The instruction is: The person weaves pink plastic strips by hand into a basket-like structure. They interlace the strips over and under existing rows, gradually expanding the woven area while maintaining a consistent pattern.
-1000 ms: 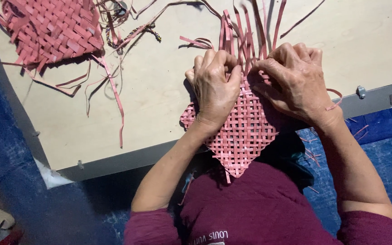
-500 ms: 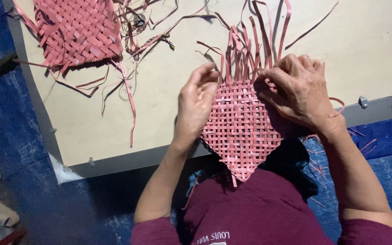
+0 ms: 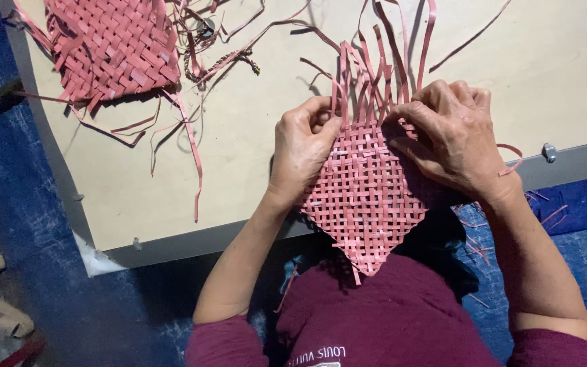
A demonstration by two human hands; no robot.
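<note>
A diamond-shaped mat woven of pink strips (image 3: 367, 196) lies over the near edge of a pale board (image 3: 253, 143), its lower tip over my lap. Loose strip ends (image 3: 375, 68) stand up from its far edge. My left hand (image 3: 302, 146) grips the mat's upper left edge, fingers curled around strips. My right hand (image 3: 451, 139) presses on the upper right edge, fingertips pinching strips near the top of the weave.
A second woven pink piece (image 3: 113, 47) lies at the board's far left with loose strips (image 3: 191, 146) trailing from it. The board has a grey rim (image 3: 191, 245). Blue fabric (image 3: 35, 204) covers the floor around it. A small metal clip (image 3: 549, 151) sits at the right edge.
My left hand has slid left off the weave to its left edge, uncovering more of the mat. The view has shifted so the second woven piece shows more.
</note>
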